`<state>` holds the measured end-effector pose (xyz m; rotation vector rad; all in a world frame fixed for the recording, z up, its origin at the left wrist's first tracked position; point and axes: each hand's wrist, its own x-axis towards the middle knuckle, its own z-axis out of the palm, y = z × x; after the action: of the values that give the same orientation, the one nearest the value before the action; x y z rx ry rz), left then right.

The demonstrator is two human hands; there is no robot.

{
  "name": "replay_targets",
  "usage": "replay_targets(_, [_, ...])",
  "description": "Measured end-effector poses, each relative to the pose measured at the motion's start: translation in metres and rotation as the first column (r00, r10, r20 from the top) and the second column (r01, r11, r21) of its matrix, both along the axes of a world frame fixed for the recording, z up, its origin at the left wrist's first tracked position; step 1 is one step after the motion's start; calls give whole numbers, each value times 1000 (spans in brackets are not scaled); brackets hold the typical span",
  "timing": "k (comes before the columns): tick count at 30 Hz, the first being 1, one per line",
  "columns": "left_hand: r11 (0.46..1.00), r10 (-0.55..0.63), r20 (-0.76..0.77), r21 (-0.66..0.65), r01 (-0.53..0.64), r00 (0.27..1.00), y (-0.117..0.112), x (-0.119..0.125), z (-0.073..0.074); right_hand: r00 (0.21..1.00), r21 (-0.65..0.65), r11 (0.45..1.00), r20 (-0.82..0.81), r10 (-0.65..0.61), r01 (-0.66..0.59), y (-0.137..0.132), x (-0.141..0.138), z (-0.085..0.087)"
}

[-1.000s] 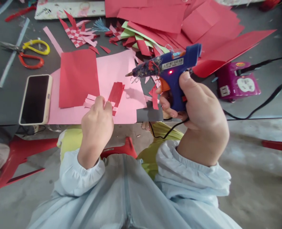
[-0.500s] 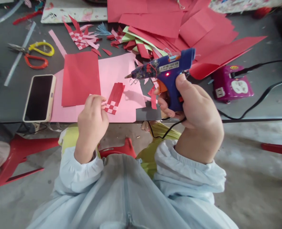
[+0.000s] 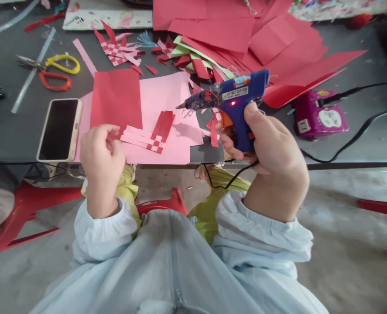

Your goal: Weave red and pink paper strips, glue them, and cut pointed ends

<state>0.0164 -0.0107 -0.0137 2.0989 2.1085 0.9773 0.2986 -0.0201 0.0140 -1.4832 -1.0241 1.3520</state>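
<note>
My right hand grips a blue hot glue gun above the table's front edge; its red light is on and its nozzle points left. My left hand hovers at the table edge with its fingers curled, pinching the left ends of the pink strips. A small woven piece of red and pink paper strips lies on a pink sheet, just right of my left hand. A red sheet lies on the pink one.
A phone lies left of the sheets. Yellow and red scissors rest further back left. A heap of red paper covers the back. A purple power strip with black cables sits at the right. A red stool stands below.
My left hand has moved left, off the woven piece and toward the table edge. The pink strips now stick out to the left of the weave. The glue gun stays nearly still.
</note>
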Motion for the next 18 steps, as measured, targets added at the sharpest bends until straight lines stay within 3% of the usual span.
replay_targets(6, [998, -54, -128, -27, 51, 990, 4, -7, -12, 1000, -16, 1000, 6, -3, 3, 0, -2, 0])
replay_targets(18, [999, -1, -72, -40, -2, 997, 5, 7, -14, 999, 22, 999, 1, 36, -36, 2, -4, -1])
